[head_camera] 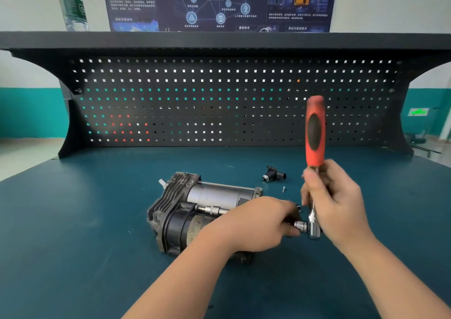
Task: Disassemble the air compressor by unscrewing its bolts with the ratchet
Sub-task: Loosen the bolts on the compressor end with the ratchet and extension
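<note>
Blue matting covered the bench (73,221), with a dark pegboard (219,104) behind it and a bottle (73,4) on the shelf above. My compressor (192,211) lay on its side mid-bench. My left hand (256,223) curled round the extension bar (213,210) that ran along the compressor to the ratchet (314,148). My right hand (334,199) gripped the ratchet's shaft below the upright red handle. Near it lay a black fitting (273,174) and a loose bolt (283,189).
</note>
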